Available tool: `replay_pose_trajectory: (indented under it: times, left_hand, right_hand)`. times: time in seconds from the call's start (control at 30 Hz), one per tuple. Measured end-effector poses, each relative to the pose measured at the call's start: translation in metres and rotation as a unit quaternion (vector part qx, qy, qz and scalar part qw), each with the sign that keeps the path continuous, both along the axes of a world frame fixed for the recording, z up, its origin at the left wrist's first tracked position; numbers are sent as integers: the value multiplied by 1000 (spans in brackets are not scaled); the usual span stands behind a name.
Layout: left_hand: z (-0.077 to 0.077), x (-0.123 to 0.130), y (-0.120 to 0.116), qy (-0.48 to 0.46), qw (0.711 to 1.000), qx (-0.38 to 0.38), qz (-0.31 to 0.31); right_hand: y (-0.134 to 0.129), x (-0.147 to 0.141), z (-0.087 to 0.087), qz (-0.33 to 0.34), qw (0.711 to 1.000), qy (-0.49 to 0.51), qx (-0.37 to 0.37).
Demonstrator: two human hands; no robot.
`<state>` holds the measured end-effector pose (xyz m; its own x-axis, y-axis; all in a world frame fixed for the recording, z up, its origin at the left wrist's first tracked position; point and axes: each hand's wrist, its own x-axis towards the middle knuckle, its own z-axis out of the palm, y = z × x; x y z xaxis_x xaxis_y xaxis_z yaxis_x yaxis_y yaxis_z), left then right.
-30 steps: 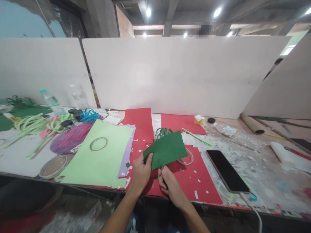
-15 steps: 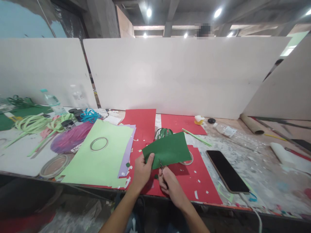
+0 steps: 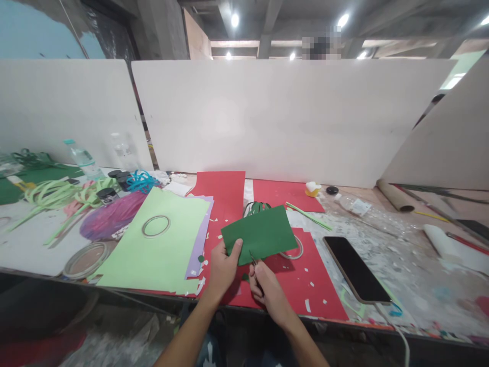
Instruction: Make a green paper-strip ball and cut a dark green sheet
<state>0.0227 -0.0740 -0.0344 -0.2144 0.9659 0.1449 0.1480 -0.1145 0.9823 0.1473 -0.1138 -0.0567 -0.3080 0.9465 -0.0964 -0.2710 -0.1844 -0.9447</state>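
Observation:
A dark green sheet of paper (image 3: 263, 232) is held up over the red paper (image 3: 313, 285) near the table's front edge. My left hand (image 3: 224, 262) grips its lower left part, thumb on top. My right hand (image 3: 265, 285) is closed around small scissors (image 3: 253, 259), whose blades are at the sheet's lower edge. The handles are mostly hidden by my fingers. Behind the sheet, a silver ring (image 3: 296, 251) and a bundle of green strips (image 3: 259, 208) are partly covered.
Light green paper (image 3: 153, 260) bearing a ring (image 3: 156, 226) lies left. A phone (image 3: 357, 269) with a cable is to the right. Beyond are a plastic bottle (image 3: 359, 206), a cardboard tube (image 3: 395, 195) and a white partition (image 3: 267, 122).
The green sheet has shifted slightly left in my hands, showing more of the silver ring. Both hands keep their grips.

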Motion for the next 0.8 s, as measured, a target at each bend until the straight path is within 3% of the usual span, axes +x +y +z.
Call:
replay_pose_trajectory:
  times: [0.8]
  left_hand:
    - [-1,0,0,-8,1000,-3,-15]
  right_hand:
    - [2,-2,-5,-44,999,-22,7]
